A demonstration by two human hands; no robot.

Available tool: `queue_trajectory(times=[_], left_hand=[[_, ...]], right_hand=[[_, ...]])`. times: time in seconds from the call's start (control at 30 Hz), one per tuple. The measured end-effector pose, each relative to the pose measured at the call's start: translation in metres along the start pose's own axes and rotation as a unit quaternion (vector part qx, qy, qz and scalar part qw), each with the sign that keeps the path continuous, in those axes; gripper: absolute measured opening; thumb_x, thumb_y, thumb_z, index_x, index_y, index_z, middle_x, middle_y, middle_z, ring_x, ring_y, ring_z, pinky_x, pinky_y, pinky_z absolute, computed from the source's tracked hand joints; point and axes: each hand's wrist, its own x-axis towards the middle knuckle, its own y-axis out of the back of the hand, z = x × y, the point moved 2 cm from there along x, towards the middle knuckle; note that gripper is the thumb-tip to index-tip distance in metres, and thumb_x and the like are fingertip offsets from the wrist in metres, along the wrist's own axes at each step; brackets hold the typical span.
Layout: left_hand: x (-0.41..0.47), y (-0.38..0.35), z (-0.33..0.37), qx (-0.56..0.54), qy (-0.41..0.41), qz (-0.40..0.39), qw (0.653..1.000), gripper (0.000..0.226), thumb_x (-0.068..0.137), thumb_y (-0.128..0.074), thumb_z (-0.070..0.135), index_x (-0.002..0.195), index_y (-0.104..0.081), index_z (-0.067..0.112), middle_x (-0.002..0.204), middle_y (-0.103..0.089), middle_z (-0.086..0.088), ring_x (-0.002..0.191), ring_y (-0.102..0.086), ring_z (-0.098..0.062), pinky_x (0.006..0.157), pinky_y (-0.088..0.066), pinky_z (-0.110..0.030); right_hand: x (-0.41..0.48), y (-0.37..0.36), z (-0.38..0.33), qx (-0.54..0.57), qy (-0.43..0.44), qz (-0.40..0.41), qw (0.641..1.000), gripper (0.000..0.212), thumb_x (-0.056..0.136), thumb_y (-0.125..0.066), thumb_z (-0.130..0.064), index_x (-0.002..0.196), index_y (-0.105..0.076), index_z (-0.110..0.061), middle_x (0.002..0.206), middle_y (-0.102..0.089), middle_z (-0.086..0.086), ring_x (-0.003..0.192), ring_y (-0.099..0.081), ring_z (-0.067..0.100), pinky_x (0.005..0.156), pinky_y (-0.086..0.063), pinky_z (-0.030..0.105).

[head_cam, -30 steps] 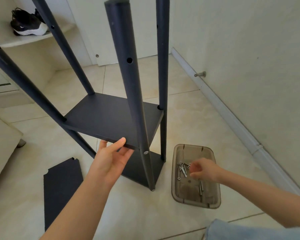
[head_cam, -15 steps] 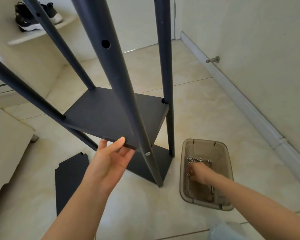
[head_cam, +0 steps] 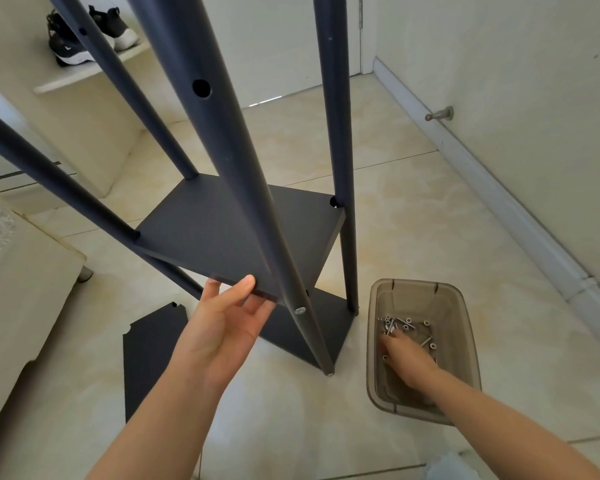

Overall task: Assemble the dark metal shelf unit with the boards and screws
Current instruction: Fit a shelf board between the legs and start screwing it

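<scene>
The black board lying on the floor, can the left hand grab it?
Probably yes: the spare board lies on the floor near the left hand, nothing between. But that hand holds the edge of the shelf board.

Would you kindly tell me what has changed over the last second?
The right hand has reached deeper into the brown bin, among the screws; whether it grips one is hidden. The left hand still holds the middle board's front edge.
</scene>
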Motion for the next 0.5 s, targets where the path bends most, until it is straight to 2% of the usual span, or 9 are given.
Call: queue_trajectory(times=[0.1,0.17,0.23,0.33,0.5], left_hand=[[0.000,0.000,0.000,-0.002,0.000,0.000,1.000,0.031,0.079,-0.064,-0.003,0.100,-0.058,0.019,0.125,-0.070,-0.015,0.108,-0.071,-0.031,0.079,-0.062,-0.046],[0.001,0.000,-0.001,-0.003,0.000,-0.001,1.000,0.031,0.078,-0.064,-0.002,0.099,-0.057,0.019,0.125,-0.070,-0.015,0.108,-0.071,-0.031,0.081,-0.062,-0.047],[0.001,0.001,0.000,-0.003,0.000,-0.003,1.000,0.030,0.078,-0.064,-0.002,0.098,-0.057,0.019,0.125,-0.069,-0.015,0.109,-0.071,-0.031,0.083,-0.061,-0.048],[0.002,0.001,0.000,-0.006,0.001,-0.006,1.000,0.031,0.079,-0.063,-0.002,0.099,-0.058,0.020,0.126,-0.069,-0.014,0.110,-0.071,-0.031,0.083,-0.061,-0.046],[0.002,0.001,-0.001,-0.007,0.003,-0.004,1.000,0.033,0.078,-0.063,-0.003,0.103,-0.059,0.019,0.126,-0.069,-0.014,0.110,-0.071,-0.031,0.081,-0.062,-0.046]], right_hand=[[-0.002,0.000,-0.001,0.017,0.003,-0.003,1.000,0.029,0.096,-0.053,-0.014,0.125,-0.053,-0.015,0.124,-0.054,0.008,0.107,-0.059,0.024,0.089,-0.049,0.031],[-0.003,0.005,0.000,0.050,-0.002,0.003,0.999,0.021,0.096,-0.053,-0.014,0.117,-0.054,-0.014,0.115,-0.060,0.007,0.103,-0.060,0.022,0.080,-0.045,0.026],[-0.005,0.011,0.001,0.081,-0.003,0.018,0.997,0.011,0.095,-0.056,-0.015,0.104,-0.052,-0.021,0.099,-0.061,0.000,0.089,-0.058,0.016,0.069,-0.038,0.020],[-0.008,0.016,0.004,0.118,-0.020,0.029,0.992,0.020,0.092,-0.060,-0.013,0.090,-0.045,-0.027,0.086,-0.055,-0.007,0.075,-0.051,0.009,0.056,-0.032,0.013],[-0.010,0.022,0.006,0.166,-0.036,0.043,0.984,0.016,0.089,-0.064,-0.011,0.090,-0.055,-0.025,0.083,-0.060,-0.006,0.075,-0.056,0.006,0.058,-0.037,0.013]])
